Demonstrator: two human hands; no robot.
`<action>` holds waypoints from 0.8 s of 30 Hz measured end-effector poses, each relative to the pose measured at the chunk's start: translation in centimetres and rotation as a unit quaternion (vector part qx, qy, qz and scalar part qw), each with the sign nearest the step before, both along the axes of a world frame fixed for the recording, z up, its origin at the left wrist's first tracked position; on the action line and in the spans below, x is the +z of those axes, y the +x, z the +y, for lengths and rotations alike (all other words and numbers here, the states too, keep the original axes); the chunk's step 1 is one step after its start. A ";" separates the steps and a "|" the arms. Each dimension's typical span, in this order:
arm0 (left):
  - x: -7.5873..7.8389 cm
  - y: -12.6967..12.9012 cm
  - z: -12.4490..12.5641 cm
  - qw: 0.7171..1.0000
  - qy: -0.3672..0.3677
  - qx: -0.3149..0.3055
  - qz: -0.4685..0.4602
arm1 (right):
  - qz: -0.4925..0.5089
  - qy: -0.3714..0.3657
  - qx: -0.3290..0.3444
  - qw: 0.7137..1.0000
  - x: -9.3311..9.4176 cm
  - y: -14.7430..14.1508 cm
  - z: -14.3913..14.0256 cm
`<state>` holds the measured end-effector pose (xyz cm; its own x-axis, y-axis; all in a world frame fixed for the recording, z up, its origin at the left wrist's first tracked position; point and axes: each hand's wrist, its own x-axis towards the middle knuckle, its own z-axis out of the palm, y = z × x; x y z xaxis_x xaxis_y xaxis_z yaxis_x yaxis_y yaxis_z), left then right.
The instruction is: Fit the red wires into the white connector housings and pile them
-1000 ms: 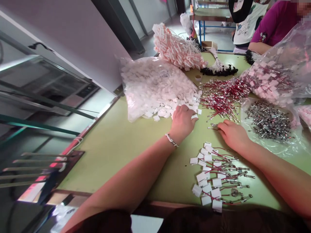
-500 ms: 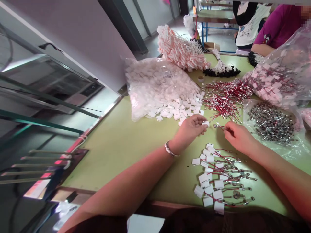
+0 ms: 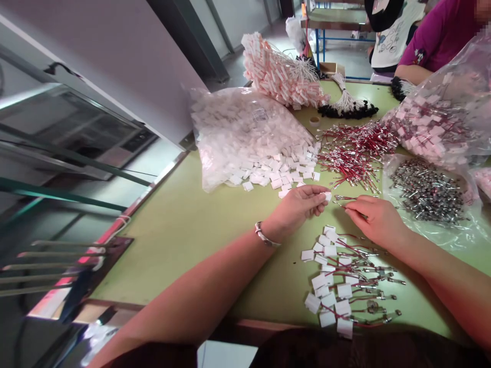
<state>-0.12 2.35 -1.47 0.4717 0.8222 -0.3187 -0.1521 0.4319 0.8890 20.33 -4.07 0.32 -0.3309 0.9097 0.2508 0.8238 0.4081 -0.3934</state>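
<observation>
My left hand (image 3: pixel 301 204) pinches a small white plastic housing (image 3: pixel 327 195) between thumb and fingertips, just above the green table (image 3: pixel 184 225). My right hand (image 3: pixel 374 217) grips a short red wire with a metal terminal (image 3: pixel 343 199), its tip pointing at the housing, a small gap between them. Loose white housings (image 3: pixel 284 171) spill from a clear bag (image 3: pixel 241 133) behind my left hand. A heap of red terminal wires (image 3: pixel 353 151) lies behind my right hand. Finished wire-and-housing pieces (image 3: pixel 341 281) lie in a pile near the front edge.
A clear bag of metal parts (image 3: pixel 425 191) and a bag of assembled pieces (image 3: pixel 441 122) sit at the right. Pink-white bundles (image 3: pixel 282 74) and black-tipped bundles (image 3: pixel 347 107) lie at the back. Another person in a purple shirt (image 3: pixel 437 38) sits at the far right corner.
My left hand left the pile of white housings with one pinched in it and came toward my right hand. My right hand lifted a red wire off the table and closed in on the housing.
</observation>
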 end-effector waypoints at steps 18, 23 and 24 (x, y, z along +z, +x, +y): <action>-0.2 0.1 -0.4 0.985 0.143 -0.056 0.075 | 0.137 -0.261 0.012 0.955 1.4 -0.5 0.3; 0.8 0.3 -0.8 0.975 0.186 -0.085 0.091 | 0.300 -0.450 -0.031 0.841 1.3 -0.2 0.3; 0.8 0.4 -1.0 0.974 0.187 -0.093 0.092 | 0.305 -0.446 -0.036 0.841 1.2 -0.2 0.3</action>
<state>0.27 1.37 -0.67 0.5866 0.8029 -0.1062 0.0735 0.0779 0.9943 20.10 -3.81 1.47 -0.3235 0.8384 -0.4386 0.3673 -0.3159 -0.8748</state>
